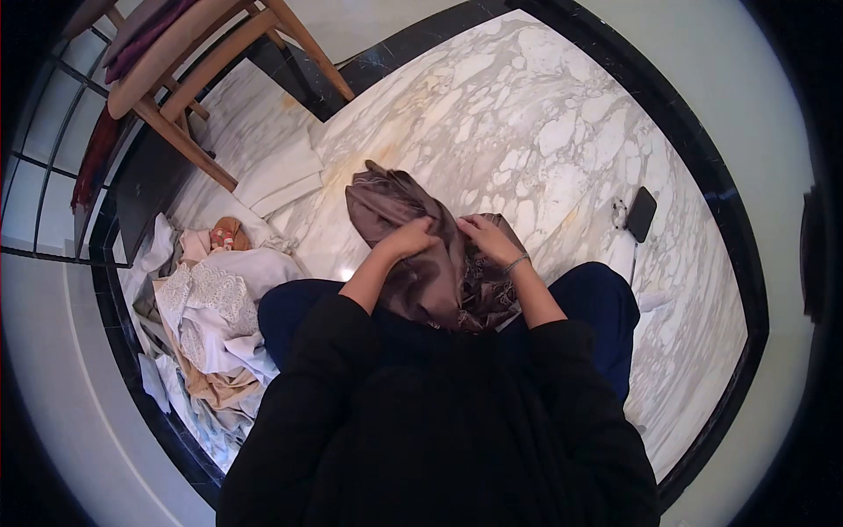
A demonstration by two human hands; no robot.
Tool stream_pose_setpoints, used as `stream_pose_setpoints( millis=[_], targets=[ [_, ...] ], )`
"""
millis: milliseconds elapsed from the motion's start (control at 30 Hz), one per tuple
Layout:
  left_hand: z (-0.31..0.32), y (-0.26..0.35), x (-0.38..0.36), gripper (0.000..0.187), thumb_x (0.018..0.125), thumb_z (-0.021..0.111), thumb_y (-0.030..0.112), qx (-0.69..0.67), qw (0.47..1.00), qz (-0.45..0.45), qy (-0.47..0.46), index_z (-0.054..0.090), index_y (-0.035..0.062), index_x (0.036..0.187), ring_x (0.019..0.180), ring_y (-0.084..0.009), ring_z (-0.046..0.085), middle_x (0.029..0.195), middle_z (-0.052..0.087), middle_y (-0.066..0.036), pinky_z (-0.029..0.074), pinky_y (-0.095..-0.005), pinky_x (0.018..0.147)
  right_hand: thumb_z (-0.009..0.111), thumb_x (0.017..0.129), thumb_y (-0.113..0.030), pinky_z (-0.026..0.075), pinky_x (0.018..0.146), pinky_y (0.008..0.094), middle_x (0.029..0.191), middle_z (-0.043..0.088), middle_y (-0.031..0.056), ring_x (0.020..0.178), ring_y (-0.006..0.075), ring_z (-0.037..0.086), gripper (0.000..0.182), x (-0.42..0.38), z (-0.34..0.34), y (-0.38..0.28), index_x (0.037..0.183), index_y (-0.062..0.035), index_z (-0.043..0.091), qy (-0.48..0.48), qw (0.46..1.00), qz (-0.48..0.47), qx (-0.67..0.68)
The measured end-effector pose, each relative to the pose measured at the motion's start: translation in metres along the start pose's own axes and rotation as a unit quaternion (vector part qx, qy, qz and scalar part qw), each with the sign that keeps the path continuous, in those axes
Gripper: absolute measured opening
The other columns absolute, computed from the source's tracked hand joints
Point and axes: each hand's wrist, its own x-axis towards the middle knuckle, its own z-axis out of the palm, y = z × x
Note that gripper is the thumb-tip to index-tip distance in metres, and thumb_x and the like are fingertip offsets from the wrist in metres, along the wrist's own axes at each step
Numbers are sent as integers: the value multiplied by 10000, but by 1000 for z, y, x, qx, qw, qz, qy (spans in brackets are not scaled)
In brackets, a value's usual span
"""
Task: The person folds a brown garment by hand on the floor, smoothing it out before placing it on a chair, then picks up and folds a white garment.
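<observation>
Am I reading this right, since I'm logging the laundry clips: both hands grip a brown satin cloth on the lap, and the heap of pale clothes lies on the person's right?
Not quite. The head view shows both the left hand and right hand gripping the brown satin cloth on the lap, but the heap of pale clothes lies on the person's left, not right.

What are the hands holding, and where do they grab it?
Both hands, left and right, grip a brown satin cloth near its bunched top, one on each side, over the lap.
</observation>
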Motion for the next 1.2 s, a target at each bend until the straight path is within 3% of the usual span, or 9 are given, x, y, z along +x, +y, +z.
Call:
stream_pose_setpoints(
  millis=[167,300,533,633,800,900,967,1100,1200],
  targets=[
    [20,36,-23,472,865,697,338,-28,963,59,-260,643,-32,1153,968,-193,604,1079,683,-143,463,-333,872,646,898,-337,468,862,310,1042,676,137,966,187,616,460,-7,12,-12,1155,44,608,-5,998,-1,56],
    [25,35,-22,471,887,677,383,6,976,30,-216,659,-31,1108,980,-186,602,1023,691,-157,443,-332,899,663,883,-272,473,783,311,907,670,123,838,159,598,374,-2,8,-4,1061,54,626,-3,1000,-27,-5],
    [-8,40,-21,284,832,691,256,-6,943,177,281,670,71,1047,949,-321,652,987,681,-121,498,-375,816,625,930,-174,448,665,247,826,602,12,747,81,540,173,1,-26,-43,1001,-19,599,283,910,-140,267],
    [-23,61,-32,249,789,698,149,-68,914,239,320,669,104,1032,932,-295,657,984,680,-92,502,-359,793,550,959,-127,510,791,334,1022,634,69,903,169,610,142,-5,-52,-57,1065,-40,588,366,815,-171,414],
    [-36,53,-41,200,760,692,90,38,924,128,359,669,146,951,843,-278,650,878,633,-66,502,-363,735,514,974,-172,436,986,469,1143,638,98,1067,272,596,199,8,-116,11,1111,-53,595,277,654,34,703],
    [-71,31,-43,215,730,689,58,16,880,61,471,678,150,924,793,-260,639,831,611,-61,492,-368,704,530,976,-213,388,1059,479,1213,637,115,1138,284,585,257,0,-193,49,1140,-32,609,201,688,-100,690],
    [-93,20,-48,232,720,657,14,5,847,93,523,678,131,918,744,-244,634,818,636,-61,479,-359,652,523,987,-212,431,1028,408,1267,609,108,1165,224,567,321,-56,-211,-36,1224,0,571,243,652,-167,699],
    [-107,33,-65,236,742,634,5,-57,798,74,596,680,123,941,640,-209,613,751,648,-61,469,-324,601,543,993,-279,449,1007,380,1222,631,96,1105,223,601,356,-121,-202,-126,1219,-5,579,391,644,-356,553],
    [-107,33,-66,214,775,609,-5,-138,769,93,617,678,94,952,613,-157,603,707,644,-56,470,-289,601,537,1000,-312,495,928,354,1143,643,99,1041,203,620,343,-138,-185,-160,1170,-19,591,542,612,-357,453]
  ],
)
